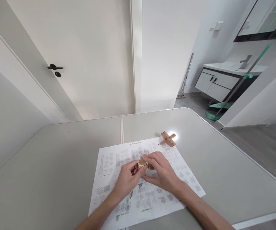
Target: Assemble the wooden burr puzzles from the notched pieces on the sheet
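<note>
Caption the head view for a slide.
Both hands hold wooden pieces above a printed sheet, a wooden cross at its far corner.

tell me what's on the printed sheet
A wooden cross overlaps the far right corner of the sheet; left hand and right hand hold wooden pieces over it. Print underneath is hidden.

You have bright light; white glare (177, 137) lies on the table (56, 166) around one end of the wooden cross (168, 138); the printed sheet (149, 199) seems slightly blurred.
</note>
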`<state>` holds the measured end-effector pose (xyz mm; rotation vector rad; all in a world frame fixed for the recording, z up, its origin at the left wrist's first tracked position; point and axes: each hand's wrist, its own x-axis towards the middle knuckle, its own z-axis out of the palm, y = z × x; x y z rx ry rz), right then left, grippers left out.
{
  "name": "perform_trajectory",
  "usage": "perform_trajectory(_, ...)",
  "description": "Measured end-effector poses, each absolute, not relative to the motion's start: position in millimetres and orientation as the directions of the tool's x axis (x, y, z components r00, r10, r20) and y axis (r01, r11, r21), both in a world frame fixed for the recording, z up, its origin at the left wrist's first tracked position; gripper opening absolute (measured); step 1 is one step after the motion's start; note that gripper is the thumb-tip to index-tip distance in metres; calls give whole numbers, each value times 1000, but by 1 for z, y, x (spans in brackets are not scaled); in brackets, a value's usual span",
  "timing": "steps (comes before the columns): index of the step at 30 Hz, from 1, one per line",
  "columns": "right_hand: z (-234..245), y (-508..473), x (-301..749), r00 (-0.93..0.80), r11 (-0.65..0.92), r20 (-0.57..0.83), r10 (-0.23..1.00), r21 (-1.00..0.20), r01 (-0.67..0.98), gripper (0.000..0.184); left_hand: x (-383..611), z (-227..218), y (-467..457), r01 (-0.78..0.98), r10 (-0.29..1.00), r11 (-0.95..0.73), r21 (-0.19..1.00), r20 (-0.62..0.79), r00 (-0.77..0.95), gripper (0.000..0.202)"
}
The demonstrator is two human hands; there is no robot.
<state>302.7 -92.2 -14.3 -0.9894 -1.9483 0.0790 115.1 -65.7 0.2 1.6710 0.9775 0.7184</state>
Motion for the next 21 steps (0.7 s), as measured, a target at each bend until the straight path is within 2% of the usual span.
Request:
perform_trajectory(5, -11, -91, 300, -248, 675, 732, 634, -367, 640, 64, 119, 3, -68, 293, 896, -184, 938, 38, 442, 33)
perform_trajectory(12, -12, -92, 299, -232, 663, 751, 618, -339, 667, 61, 120, 2, -69, 334, 910, -175, 926, 23, 414, 37)
perform_trajectory(16, -14, -91, 298, -197, 650, 748, 634, -378, 659, 59, 119, 2, -66, 299, 891, -195, 934, 41, 452, 33)
perform_trajectory(21, -15, -92, 300, -121, 597, 703, 701, -486, 638, 62, 116, 10, -59, 282, 872, -273, 920, 112, 477, 39)
